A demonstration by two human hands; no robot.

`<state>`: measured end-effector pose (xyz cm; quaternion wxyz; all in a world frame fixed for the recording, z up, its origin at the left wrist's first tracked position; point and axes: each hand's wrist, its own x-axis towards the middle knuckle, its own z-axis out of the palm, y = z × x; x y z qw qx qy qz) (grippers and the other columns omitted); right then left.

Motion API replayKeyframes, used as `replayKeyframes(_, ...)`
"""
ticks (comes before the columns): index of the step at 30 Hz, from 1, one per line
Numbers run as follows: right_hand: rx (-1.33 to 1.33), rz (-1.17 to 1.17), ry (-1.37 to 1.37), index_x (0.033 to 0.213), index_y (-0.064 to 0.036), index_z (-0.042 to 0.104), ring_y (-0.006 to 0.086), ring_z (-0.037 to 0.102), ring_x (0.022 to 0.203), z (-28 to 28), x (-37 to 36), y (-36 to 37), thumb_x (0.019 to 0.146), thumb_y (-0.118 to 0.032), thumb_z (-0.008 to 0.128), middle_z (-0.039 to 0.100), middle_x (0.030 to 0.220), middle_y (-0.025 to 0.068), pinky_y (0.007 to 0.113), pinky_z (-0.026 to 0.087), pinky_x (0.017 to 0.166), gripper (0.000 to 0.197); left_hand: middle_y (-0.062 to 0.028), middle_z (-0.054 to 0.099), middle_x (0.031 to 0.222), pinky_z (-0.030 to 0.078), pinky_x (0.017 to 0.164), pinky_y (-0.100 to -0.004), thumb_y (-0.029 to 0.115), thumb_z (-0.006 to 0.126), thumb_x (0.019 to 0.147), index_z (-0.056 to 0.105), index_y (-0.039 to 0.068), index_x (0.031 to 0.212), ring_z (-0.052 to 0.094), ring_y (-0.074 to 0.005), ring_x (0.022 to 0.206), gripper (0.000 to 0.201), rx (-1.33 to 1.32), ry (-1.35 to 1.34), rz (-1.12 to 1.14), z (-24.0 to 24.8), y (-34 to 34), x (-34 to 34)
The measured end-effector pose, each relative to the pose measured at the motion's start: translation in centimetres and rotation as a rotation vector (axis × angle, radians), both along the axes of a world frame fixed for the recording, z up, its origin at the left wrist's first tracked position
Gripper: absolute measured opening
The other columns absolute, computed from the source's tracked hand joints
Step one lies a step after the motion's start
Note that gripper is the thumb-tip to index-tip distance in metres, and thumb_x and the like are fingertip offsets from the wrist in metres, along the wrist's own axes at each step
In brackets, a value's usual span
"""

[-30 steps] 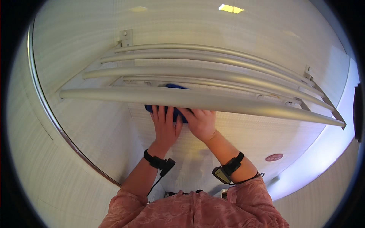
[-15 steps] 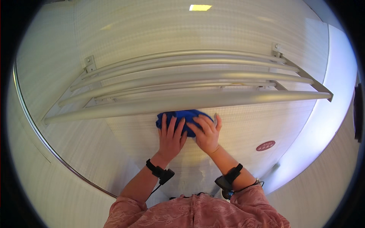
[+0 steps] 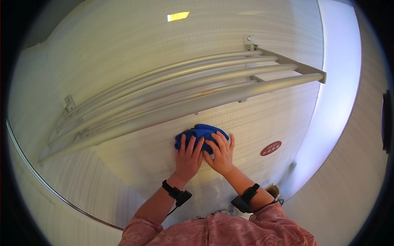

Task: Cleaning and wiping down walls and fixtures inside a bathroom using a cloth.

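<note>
Your left hand (image 3: 188, 158) and right hand (image 3: 221, 156) both touch the cloth (image 3: 200, 130), neither nearer, fingers spread, not clenched; it's below the rack (image 3: 246, 91), beyond your palms, longer side to side.

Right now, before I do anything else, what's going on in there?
A person has both hands on a bunched blue cloth against the pale wall, below the metal towel rack. The left hand covers the cloth's left part and the right hand its right part, fingers spread on both. A dark red oval sticker is on the wall, to the right of the hands.
</note>
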<state>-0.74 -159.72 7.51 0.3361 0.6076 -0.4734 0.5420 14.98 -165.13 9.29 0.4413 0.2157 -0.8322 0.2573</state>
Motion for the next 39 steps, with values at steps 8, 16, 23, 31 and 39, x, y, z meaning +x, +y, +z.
replayKeyframes(8,-0.108,-0.245,0.006,0.111,-0.0135,0.064,0.0285,0.047,0.135,6.1,-5.9,0.6,0.081,-0.011,0.063,0.056,0.134,0.0087,0.061,0.018,0.114,0.030,-0.0141,0.039,0.152,0.022,0.112,-0.0643,0.023,0.067,0.091,0.049,0.014,0.143,0.036,-0.0391,0.142,0.056,-0.016,-0.088,-0.112,6.1,0.7,-4.0)
replayKeyframes(16,-0.230,0.001,-0.289,0.108,-0.0103,0.066,0.0440,0.037,0.139,8.2,-3.1,-0.1,0.081,-0.020,0.068,0.045,0.145,0.0204,0.062,0.021,0.113,0.029,-0.0113,0.043,0.151,0.016,0.115,-0.0658,0.031,0.068,0.088,0.052,0.010,0.139,0.038,-0.0329,0.142,0.058,-0.125,-0.111,0.001,5.8,0.1,-4.8)
replayKeyframes(23,-0.169,-0.106,-0.080,0.113,-0.0209,0.068,0.0358,0.036,0.143,6.8,-7.6,-1.0,0.078,-0.034,0.077,0.043,0.151,0.0155,0.060,0.017,0.116,0.039,-0.0225,0.036,0.152,0.014,0.115,-0.0674,0.048,0.071,0.084,0.046,0.001,0.141,0.029,-0.0416,0.145,0.078,-0.111,-0.017,0.112,3.7,-0.3,-2.9)
replayKeyframes(31,-0.293,-0.266,-0.360,0.126,-0.0156,0.060,0.0417,0.034,0.142,8.1,-14.8,0.1,0.080,-0.031,0.075,0.041,0.150,0.0192,0.061,0.015,0.115,0.051,-0.0253,0.034,0.154,0.016,0.113,-0.0695,0.056,0.060,0.092,0.046,0.002,0.143,0.029,-0.0451,0.143,0.076,-0.239,-0.029,0.281,3.7,0.1,-3.1)
replayKeyframes(39,-0.111,-0.106,-0.025,0.120,-0.0198,0.065,0.0387,0.038,0.141,4.2,-11.1,0.7,0.074,-0.039,0.078,0.043,0.150,0.0183,0.062,0.015,0.115,0.052,-0.0253,0.034,0.154,0.015,0.113,-0.0695,0.057,0.059,0.092,0.047,0.003,0.142,0.029,-0.0458,0.143,0.074,-0.213,-0.031,0.282,3.5,0.3,-3.1)
